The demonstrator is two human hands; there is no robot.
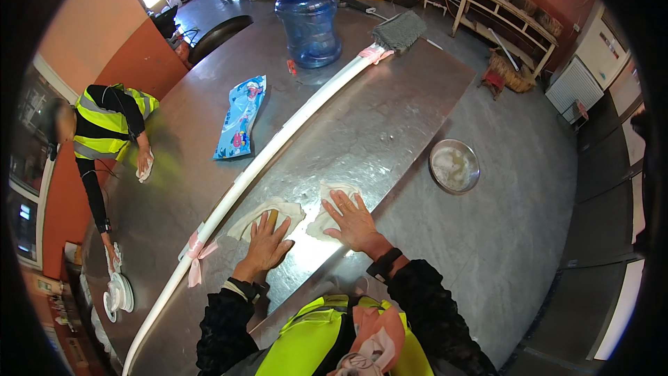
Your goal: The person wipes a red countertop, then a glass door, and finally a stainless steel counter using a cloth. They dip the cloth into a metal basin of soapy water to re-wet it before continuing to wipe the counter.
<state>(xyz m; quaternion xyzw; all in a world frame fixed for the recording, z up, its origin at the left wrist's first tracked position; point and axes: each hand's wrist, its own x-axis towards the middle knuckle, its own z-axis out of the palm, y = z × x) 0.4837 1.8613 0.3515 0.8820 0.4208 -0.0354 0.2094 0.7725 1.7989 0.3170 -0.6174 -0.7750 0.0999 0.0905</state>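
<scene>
My left hand lies flat with its fingers spread on a pale cloth. Just right of it, my right hand presses, fingers apart, on a second pale cloth. Both cloths rest on the shiny metal tabletop near its front edge. Beyond my hands a long white pole runs slantwise across the table, with pink ties on it and a grey brush-like head at its far end. My left hand is the nearer one to this pole.
A blue water jug and a blue packet stand and lie beyond the pole. At the left, a co-worker in a yellow vest leans over the table, near stacked white dishes. A metal basin sits on the floor at right.
</scene>
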